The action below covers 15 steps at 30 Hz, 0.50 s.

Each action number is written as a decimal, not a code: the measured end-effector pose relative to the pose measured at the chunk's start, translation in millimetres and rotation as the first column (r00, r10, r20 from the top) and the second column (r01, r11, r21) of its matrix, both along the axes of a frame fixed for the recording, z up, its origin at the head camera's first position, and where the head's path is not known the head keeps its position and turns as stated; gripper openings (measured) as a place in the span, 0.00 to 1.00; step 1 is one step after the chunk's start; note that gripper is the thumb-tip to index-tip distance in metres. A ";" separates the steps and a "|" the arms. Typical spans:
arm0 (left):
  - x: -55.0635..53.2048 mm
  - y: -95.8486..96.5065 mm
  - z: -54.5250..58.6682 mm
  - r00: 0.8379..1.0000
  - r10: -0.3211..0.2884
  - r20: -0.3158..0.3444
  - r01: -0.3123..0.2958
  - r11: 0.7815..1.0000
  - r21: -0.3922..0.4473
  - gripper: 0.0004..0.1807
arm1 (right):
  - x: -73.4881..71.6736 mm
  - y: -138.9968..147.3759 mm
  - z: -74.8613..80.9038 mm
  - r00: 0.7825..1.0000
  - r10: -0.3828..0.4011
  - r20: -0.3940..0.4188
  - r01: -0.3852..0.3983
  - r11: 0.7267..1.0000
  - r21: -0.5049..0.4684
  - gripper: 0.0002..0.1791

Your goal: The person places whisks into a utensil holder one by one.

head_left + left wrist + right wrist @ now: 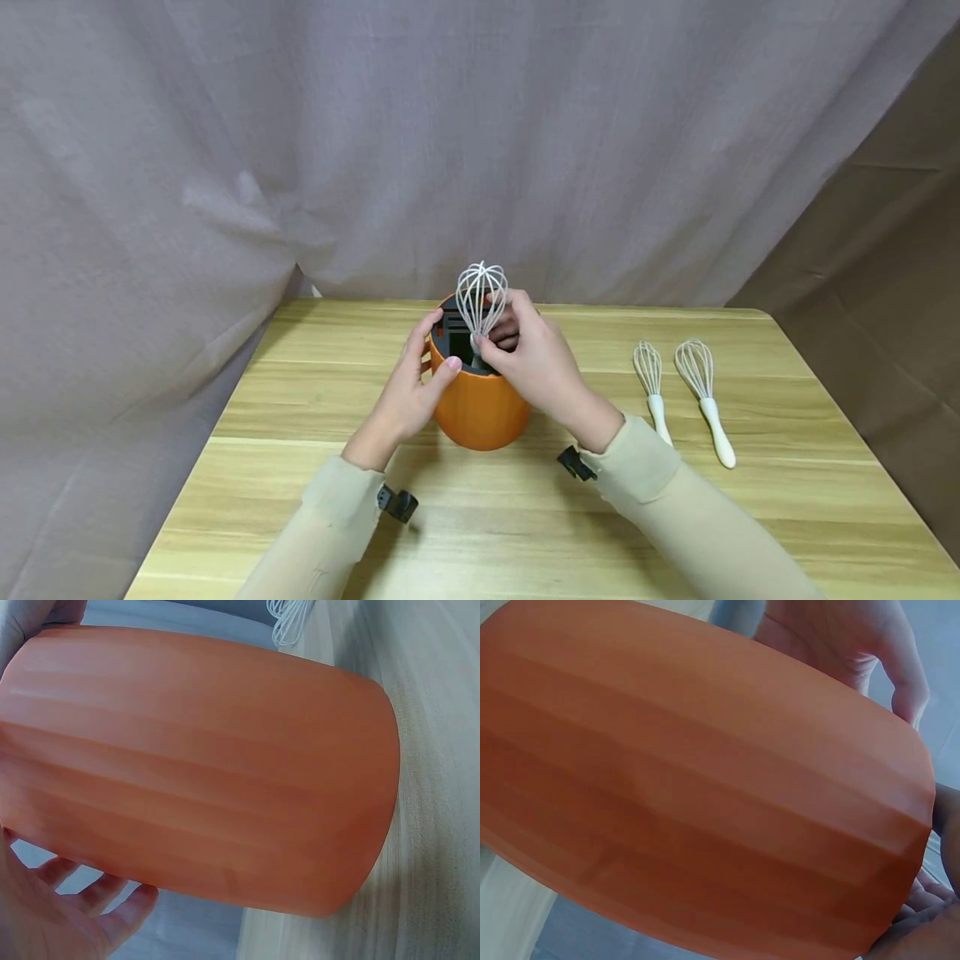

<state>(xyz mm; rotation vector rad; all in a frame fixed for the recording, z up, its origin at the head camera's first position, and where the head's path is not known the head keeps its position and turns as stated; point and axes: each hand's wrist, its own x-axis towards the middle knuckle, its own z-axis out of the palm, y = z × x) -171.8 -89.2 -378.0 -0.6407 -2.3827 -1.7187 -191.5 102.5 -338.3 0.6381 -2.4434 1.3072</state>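
Observation:
An orange utensil holder (pixel 482 412) with a dark divided top insert (pixel 455 321) stands near the table's back edge. My left hand (pixel 405 392) grips its left side, with the thumb over the front rim and the fingers round the side. Between thumb and fingers, my right hand (pixel 538 358) pinches a whisk (pixel 479 312) at the base of its wires. The whisk stands upright, wires up, and its handle goes down into an opening of the insert, where the lower part is hidden. Ribbed orange wall (pixel 210 772) fills most of both wrist views.
Two more whisks lie on the table to the right: one whisk (pixel 648 371) partly behind my right sleeve, another whisk (pixel 705 400) farther right, both with white handles. A grey curtain (pixel 480 150) hangs behind the wooden table (pixel 300 467).

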 end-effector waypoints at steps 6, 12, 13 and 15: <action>-0.6 -1.4 -0.4 1.000 -0.004 -0.013 0.004 1.000 0.003 0.36 | -0.3 -0.5 3.1 1.000 0.009 -0.005 -0.009 0.993 0.116 0.28; -1.6 -3.0 -0.9 1.000 -0.015 -0.010 0.015 1.000 0.014 0.37 | 1.0 1.5 6.6 0.999 0.040 0.018 -0.042 0.990 0.136 0.31; -1.5 -3.2 -0.8 1.000 -0.016 -0.009 0.016 1.000 0.014 0.37 | 1.3 2.0 7.0 0.999 0.045 0.022 -0.048 0.990 0.133 0.32; -1.5 -3.4 -0.8 1.000 -0.019 -0.005 0.019 1.000 0.012 0.37 | 1.8 3.3 7.8 0.998 0.053 0.034 -0.057 0.991 0.124 0.32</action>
